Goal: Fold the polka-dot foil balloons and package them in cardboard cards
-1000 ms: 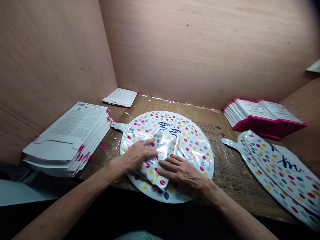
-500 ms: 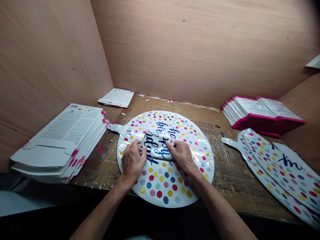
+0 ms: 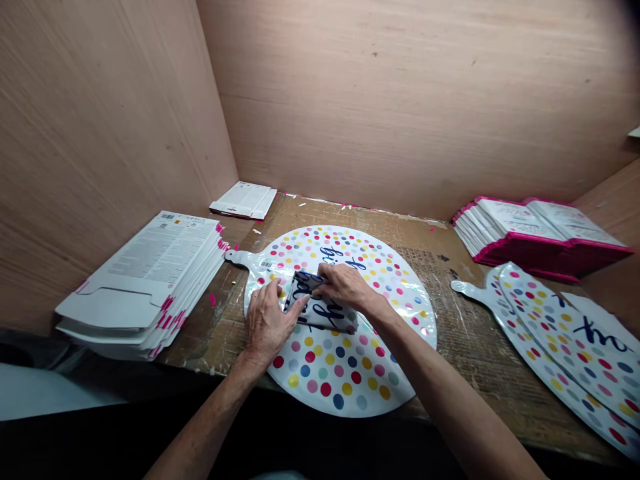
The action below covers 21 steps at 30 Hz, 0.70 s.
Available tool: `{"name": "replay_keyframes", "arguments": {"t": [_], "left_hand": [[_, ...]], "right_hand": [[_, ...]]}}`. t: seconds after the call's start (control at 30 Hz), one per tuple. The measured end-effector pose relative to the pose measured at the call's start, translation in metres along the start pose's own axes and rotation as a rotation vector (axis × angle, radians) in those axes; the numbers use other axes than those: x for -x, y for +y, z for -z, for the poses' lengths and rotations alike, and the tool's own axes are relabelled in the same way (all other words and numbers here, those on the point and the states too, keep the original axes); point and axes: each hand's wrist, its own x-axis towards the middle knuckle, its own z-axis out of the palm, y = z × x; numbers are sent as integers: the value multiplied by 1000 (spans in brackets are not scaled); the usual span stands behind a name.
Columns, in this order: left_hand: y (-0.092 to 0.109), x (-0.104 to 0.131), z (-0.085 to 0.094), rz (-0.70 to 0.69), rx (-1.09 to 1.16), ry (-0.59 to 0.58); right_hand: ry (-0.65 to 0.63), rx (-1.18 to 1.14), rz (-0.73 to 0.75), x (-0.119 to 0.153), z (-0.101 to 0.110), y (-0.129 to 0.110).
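A round flat foil balloon (image 3: 345,380), white with coloured dots and blue lettering, lies on the bench with its tail to the left. On top of it is a folded foil balloon (image 3: 337,319), a small packet with blue script. My left hand (image 3: 267,321) holds the packet's left side, thumb on its top and fingers along the edge. With fingers and thumb pinched together, my right hand (image 3: 345,285) grips the packet's upper part. Some of the packet's far side is hidden under my right hand.
White printed card envelopes (image 3: 150,260) with pink edges are stacked at the left, and a smaller pile (image 3: 245,200) sits behind. Pink-edged packs (image 3: 545,230) stand at the back right. More flat dotted balloons (image 3: 555,340) lie at the right. Wooden panels (image 3: 380,113) enclose the bench.
My right hand has moved left across the packet, drawing its right part over toward my left hand. The packet looks narrower and creased. The view has shifted slightly.
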Motion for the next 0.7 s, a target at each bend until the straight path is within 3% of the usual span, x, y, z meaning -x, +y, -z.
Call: {"name": "replay_keyframes", "arguments": {"t": [0.17,0.27,0.33,0.43,0.53,0.6,0.7], "left_hand": [[7,1,-2,130,614,-116],[15,8,6,118,698,-85],[14,12,22,101,648,-97],[-5,11,61,50,322,28],[-35,3,105,53,-305,217],[-53,-6,124,115,-626,149],[-68,-17,133,157,-779,-57]], "right_hand": [[138,-327,108,39,-22,-9],[141,-594,108,47,-33,-14],[121,-687,124,52,-39,-12],[177,-747,84,62,-49,4],[180,-802,-43,75,-58,27],[168,-798,-79,83,-64,38],[153,-819,-88,94,-69,43]]}}
